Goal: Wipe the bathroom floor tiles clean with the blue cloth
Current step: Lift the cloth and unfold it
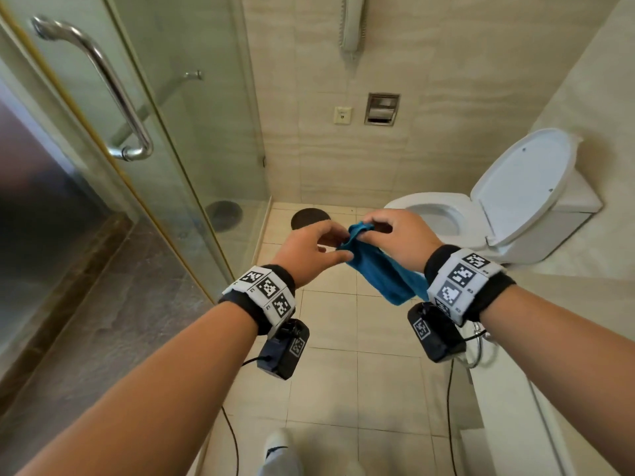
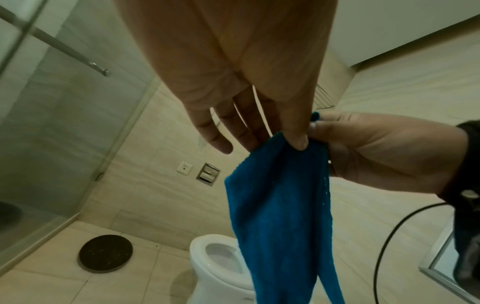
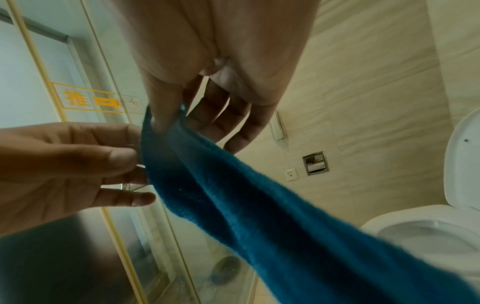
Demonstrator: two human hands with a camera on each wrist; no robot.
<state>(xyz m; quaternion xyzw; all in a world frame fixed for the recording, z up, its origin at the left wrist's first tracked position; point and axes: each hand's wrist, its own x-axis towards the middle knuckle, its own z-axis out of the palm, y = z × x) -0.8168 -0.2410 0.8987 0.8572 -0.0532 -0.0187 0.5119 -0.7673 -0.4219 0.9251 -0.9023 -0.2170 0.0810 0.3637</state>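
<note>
The blue cloth [image 1: 378,273] hangs in the air between both hands, above the beige floor tiles [image 1: 330,383]. My left hand [image 1: 340,247] pinches its upper edge; in the left wrist view the thumb presses on the blue cloth [image 2: 280,216] while the other fingers are spread. My right hand [image 1: 366,231] pinches the same top corner from the other side, thumb and forefinger closed on the blue cloth [image 3: 259,216]. The cloth's lower end trails down past the right wrist. It is not touching the floor.
A white toilet [image 1: 446,218] with its lid up stands to the right. A round dark drain cover [image 1: 311,218] lies on the floor ahead. The glass shower door [image 1: 154,166] with a metal handle [image 1: 113,94] borders the left. Black cables hang from both wrists. A shoe [image 1: 278,448] shows below.
</note>
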